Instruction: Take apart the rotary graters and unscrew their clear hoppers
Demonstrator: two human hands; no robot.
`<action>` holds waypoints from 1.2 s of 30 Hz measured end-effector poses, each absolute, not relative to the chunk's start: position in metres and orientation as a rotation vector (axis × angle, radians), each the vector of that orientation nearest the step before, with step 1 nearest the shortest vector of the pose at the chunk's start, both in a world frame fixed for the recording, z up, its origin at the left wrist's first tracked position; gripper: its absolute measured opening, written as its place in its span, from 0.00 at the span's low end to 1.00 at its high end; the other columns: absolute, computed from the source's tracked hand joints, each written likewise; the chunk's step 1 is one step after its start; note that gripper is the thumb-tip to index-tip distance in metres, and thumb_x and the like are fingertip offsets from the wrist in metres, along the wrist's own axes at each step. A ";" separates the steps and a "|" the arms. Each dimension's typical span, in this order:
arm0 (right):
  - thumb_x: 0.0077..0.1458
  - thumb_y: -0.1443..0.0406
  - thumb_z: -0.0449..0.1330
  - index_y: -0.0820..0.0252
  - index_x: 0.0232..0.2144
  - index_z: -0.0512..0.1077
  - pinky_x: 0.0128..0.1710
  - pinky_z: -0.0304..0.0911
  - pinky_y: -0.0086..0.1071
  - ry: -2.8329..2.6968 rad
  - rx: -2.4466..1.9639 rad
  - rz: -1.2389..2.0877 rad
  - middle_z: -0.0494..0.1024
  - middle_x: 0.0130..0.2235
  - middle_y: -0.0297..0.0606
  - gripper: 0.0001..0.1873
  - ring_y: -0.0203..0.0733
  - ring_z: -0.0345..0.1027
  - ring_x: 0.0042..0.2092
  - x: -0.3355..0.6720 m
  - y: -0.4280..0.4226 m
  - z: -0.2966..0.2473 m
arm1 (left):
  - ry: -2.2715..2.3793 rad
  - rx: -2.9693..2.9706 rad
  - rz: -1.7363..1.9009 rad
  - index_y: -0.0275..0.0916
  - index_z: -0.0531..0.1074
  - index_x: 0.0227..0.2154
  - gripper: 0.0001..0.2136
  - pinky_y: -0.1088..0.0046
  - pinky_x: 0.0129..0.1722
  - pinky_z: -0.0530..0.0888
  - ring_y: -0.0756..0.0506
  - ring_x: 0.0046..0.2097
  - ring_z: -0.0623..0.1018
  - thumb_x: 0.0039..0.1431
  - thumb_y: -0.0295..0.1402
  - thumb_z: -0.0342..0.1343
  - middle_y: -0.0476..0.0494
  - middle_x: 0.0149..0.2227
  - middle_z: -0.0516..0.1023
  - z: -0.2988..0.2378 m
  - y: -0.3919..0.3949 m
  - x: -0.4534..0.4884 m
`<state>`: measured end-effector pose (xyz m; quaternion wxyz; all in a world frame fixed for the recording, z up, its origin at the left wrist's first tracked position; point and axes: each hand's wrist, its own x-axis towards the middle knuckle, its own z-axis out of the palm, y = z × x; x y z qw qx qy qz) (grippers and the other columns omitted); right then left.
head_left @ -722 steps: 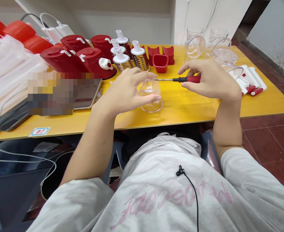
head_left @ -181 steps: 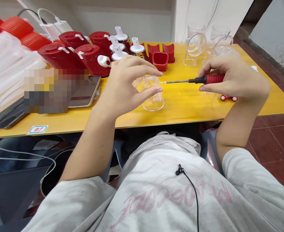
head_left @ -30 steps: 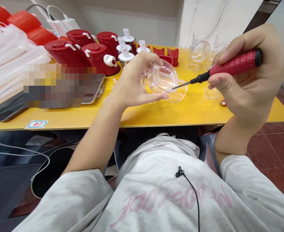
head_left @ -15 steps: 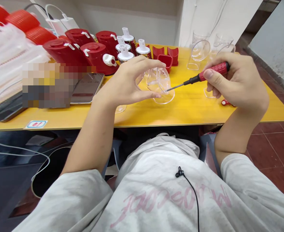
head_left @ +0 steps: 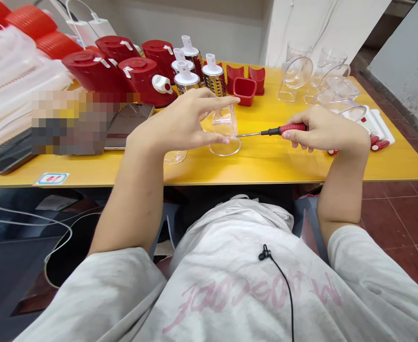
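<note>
My left hand (head_left: pixel 180 124) grips a clear plastic housing (head_left: pixel 225 133) between thumb and fingers, its wide rim resting on the yellow table (head_left: pixel 266 161). My right hand (head_left: pixel 323 130) is closed round a red-handled screwdriver (head_left: pixel 287 128), held level. The thin metal shaft points left and its tip touches the side of the clear housing.
Red grater bodies (head_left: pixel 98 71), metal drum cutters (head_left: pixel 213 78) and red cups (head_left: pixel 244 90) stand at the back. More clear housings (head_left: pixel 298 71) and white-red parts (head_left: pixel 373 128) lie at the right. A phone (head_left: pixel 127 123) and a small clear piece (head_left: pixel 175 156) lie at the left.
Both hands have come down toward the table. The clear housing has turned from tilted back to standing on its rim, and the screwdriver has swung from slanted to level.
</note>
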<state>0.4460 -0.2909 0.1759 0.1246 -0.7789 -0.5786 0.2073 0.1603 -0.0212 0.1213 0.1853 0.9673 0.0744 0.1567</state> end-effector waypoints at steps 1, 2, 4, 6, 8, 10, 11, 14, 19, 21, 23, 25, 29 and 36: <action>0.79 0.40 0.75 0.55 0.39 0.84 0.34 0.73 0.41 -1.700 -2.274 0.607 0.86 0.31 0.41 0.27 0.48 0.82 0.30 0.446 -0.290 0.175 | 0.202 2.717 0.455 0.61 0.74 0.89 0.59 0.35 0.83 0.73 0.22 0.76 0.78 0.65 0.87 0.66 0.39 0.75 0.83 0.120 -0.019 0.160; 0.79 0.41 0.75 0.55 0.38 0.84 0.34 0.72 0.41 -1.709 -2.277 0.608 0.86 0.31 0.40 0.27 0.47 0.82 0.30 0.447 -0.290 0.175 | 0.190 2.711 0.477 0.63 0.75 0.89 0.58 0.35 0.82 0.74 0.21 0.76 0.79 0.64 0.87 0.66 0.38 0.74 0.84 0.119 -0.017 0.160; 0.79 0.44 0.75 0.54 0.38 0.83 0.36 0.71 0.41 -1.724 -2.278 0.592 0.86 0.32 0.39 0.24 0.46 0.81 0.31 0.448 -0.289 0.173 | 0.161 2.712 0.508 0.64 0.76 0.88 0.57 0.34 0.80 0.75 0.20 0.74 0.80 0.64 0.87 0.66 0.37 0.73 0.85 0.117 -0.015 0.161; 0.79 0.47 0.74 0.54 0.40 0.84 0.39 0.71 0.41 -1.770 -2.260 0.513 0.88 0.35 0.40 0.20 0.48 0.82 0.34 0.450 -0.288 0.169 | 0.148 2.724 0.509 0.63 0.75 0.89 0.58 0.34 0.79 0.76 0.20 0.73 0.80 0.64 0.86 0.66 0.37 0.72 0.85 0.117 -0.015 0.161; 0.77 0.51 0.74 0.53 0.43 0.85 0.45 0.72 0.43 -1.835 -2.219 0.358 0.90 0.39 0.41 0.15 0.52 0.84 0.40 0.453 -0.286 0.165 | 0.159 2.731 0.497 0.61 0.75 0.90 0.58 0.35 0.80 0.76 0.20 0.73 0.80 0.65 0.86 0.66 0.38 0.71 0.85 0.118 -0.017 0.161; 0.75 0.53 0.74 0.53 0.45 0.87 0.51 0.73 0.46 -1.874 -2.180 0.207 0.91 0.43 0.43 0.11 0.56 0.85 0.46 0.455 -0.283 0.161 | 0.168 2.731 0.483 0.61 0.75 0.90 0.57 0.35 0.80 0.76 0.20 0.73 0.80 0.65 0.85 0.67 0.37 0.72 0.85 0.120 -0.019 0.161; 0.74 0.54 0.74 0.52 0.45 0.87 0.53 0.73 0.47 -1.880 -2.173 0.167 0.92 0.45 0.44 0.10 0.57 0.85 0.48 0.456 -0.282 0.159 | 0.169 2.730 0.477 0.62 0.75 0.89 0.56 0.35 0.80 0.76 0.19 0.74 0.80 0.65 0.84 0.68 0.36 0.72 0.85 0.121 -0.020 0.161; 0.73 0.52 0.75 0.52 0.46 0.87 0.52 0.72 0.47 -1.882 -2.203 0.174 0.91 0.44 0.44 0.12 0.58 0.83 0.48 0.457 -0.279 0.155 | 0.167 2.725 0.472 0.65 0.76 0.89 0.53 0.34 0.80 0.75 0.16 0.76 0.80 0.66 0.79 0.70 0.34 0.71 0.85 0.122 -0.020 0.161; 0.81 0.46 0.67 0.53 0.41 0.87 0.48 0.69 0.48 -1.832 -2.304 0.263 0.89 0.40 0.43 0.21 0.55 0.81 0.42 0.450 -0.277 0.155 | 0.165 2.748 0.471 0.64 0.75 0.89 0.51 0.34 0.80 0.76 0.16 0.74 0.81 0.68 0.77 0.70 0.33 0.69 0.85 0.121 -0.019 0.162; 0.84 0.47 0.64 0.53 0.40 0.87 0.49 0.70 0.49 -1.809 -2.295 0.276 0.89 0.40 0.44 0.23 0.56 0.81 0.42 0.448 -0.277 0.156 | 0.164 2.759 0.473 0.64 0.75 0.89 0.51 0.34 0.79 0.76 0.17 0.73 0.82 0.68 0.76 0.70 0.33 0.69 0.85 0.121 -0.019 0.162; 0.81 0.49 0.68 0.52 0.42 0.87 0.50 0.71 0.49 -1.808 -2.246 0.256 0.91 0.42 0.44 0.18 0.56 0.82 0.44 0.448 -0.278 0.157 | 0.157 2.767 0.480 0.65 0.74 0.89 0.51 0.34 0.79 0.76 0.17 0.73 0.82 0.69 0.76 0.69 0.34 0.69 0.85 0.120 -0.019 0.162; 0.76 0.51 0.74 0.52 0.45 0.87 0.52 0.73 0.49 -1.812 -2.186 0.228 0.92 0.45 0.45 0.13 0.57 0.83 0.45 0.450 -0.280 0.158 | 0.153 2.771 0.495 0.66 0.74 0.89 0.51 0.34 0.79 0.77 0.18 0.73 0.82 0.69 0.77 0.69 0.34 0.69 0.86 0.119 -0.019 0.162; 0.67 0.54 0.80 0.50 0.47 0.85 0.52 0.74 0.49 -1.832 -2.124 0.239 0.92 0.48 0.44 0.14 0.57 0.83 0.46 0.451 -0.283 0.158 | 0.168 2.778 0.497 0.67 0.73 0.90 0.51 0.36 0.78 0.78 0.18 0.72 0.82 0.69 0.78 0.67 0.35 0.69 0.86 0.118 -0.019 0.162; 0.70 0.48 0.79 0.50 0.49 0.89 0.49 0.72 0.47 -1.834 -2.188 0.319 0.91 0.43 0.42 0.16 0.56 0.82 0.45 0.446 -0.276 0.156 | 0.190 2.795 0.495 0.67 0.73 0.89 0.51 0.39 0.78 0.79 0.19 0.72 0.83 0.69 0.80 0.66 0.36 0.69 0.86 0.120 -0.020 0.161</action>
